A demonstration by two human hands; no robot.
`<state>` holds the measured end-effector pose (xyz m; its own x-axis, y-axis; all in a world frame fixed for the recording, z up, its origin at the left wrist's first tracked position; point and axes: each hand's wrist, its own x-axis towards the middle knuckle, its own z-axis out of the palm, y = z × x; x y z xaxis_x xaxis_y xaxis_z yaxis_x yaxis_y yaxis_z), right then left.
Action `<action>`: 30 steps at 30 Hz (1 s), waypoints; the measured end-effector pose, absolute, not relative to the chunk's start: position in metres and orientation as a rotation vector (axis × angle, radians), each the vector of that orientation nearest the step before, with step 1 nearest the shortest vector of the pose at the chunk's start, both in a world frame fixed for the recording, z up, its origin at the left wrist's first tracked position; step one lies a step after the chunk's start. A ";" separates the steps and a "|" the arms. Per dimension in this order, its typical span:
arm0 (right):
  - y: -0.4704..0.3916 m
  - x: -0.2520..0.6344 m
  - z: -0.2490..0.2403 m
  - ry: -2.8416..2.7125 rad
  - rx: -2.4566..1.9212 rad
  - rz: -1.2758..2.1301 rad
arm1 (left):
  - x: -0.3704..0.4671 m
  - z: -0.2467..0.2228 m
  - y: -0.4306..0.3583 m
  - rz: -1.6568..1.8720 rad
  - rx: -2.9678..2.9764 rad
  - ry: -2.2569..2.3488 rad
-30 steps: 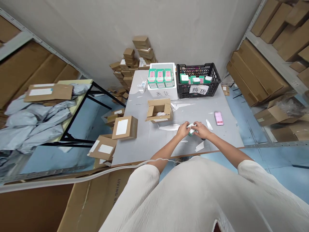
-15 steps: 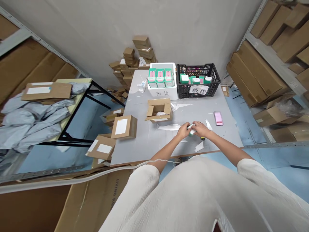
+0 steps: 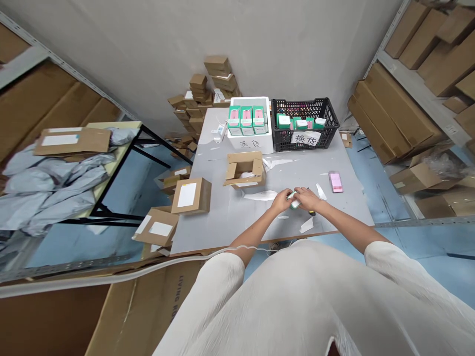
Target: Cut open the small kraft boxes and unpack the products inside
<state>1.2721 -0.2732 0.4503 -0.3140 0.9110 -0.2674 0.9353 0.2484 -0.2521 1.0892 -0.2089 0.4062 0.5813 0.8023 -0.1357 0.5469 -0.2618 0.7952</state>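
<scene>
Over the front part of the grey table, a small green-and-white box (image 3: 295, 203) sits between my two hands, largely covered by the fingers. My left hand (image 3: 282, 200) grips its left side with curled fingers. From the right, my right hand (image 3: 307, 199) has its fingers closed over the upper part of the box. A black-and-yellow tool (image 3: 312, 212), too small to name, lies under my right wrist. Torn white paper pieces (image 3: 307, 226) lie close by, and a longer white strip (image 3: 260, 196) is left of my hands.
An opened cardboard box (image 3: 232, 170) stands mid-table, a closed carton (image 3: 200, 195) at the left edge. Behind are a white foam bin (image 3: 250, 144) and a black crate (image 3: 328, 141), both holding green-and-pink boxes. A pink phone-shaped item (image 3: 336, 182) lies right. A pale cable (image 3: 148, 269) crosses in front.
My fingers have shifted slightly on the small box, and more of its green-and-white surface shows between them. Everything else on the table stays where it was.
</scene>
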 end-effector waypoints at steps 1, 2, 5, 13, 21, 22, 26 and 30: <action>-0.273 1.272 0.451 2.437 1.795 -0.566 | 1.089 0.406 -0.210 0.372 1.955 1.079; -0.273 1.272 0.451 2.444 1.789 -0.570 | 1.089 0.406 -0.210 0.370 1.962 1.080; -0.273 1.273 0.450 2.448 1.778 -0.594 | 1.089 0.406 -0.212 0.378 1.979 1.078; -0.274 1.275 0.444 2.458 1.776 -0.605 | 1.092 0.409 -0.214 0.344 2.052 1.053; -0.278 1.277 0.444 2.526 1.778 -0.556 | 1.093 0.412 -0.217 0.323 2.111 1.027; -0.279 1.278 0.445 2.533 1.779 -0.560 | 1.093 0.411 -0.216 0.317 2.124 1.020; -0.279 1.278 0.444 2.554 1.777 -0.592 | 1.094 0.410 -0.215 0.304 2.175 1.017; -0.281 1.280 0.443 2.564 1.791 -0.609 | 1.096 0.409 -0.216 0.284 2.192 1.058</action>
<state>1.2800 -0.2805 0.4430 -0.3675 0.9126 -0.1793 0.8957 0.2954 -0.3324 1.0957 -0.2159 0.4090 0.6465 0.7574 -0.0916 0.6099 -0.4408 0.6586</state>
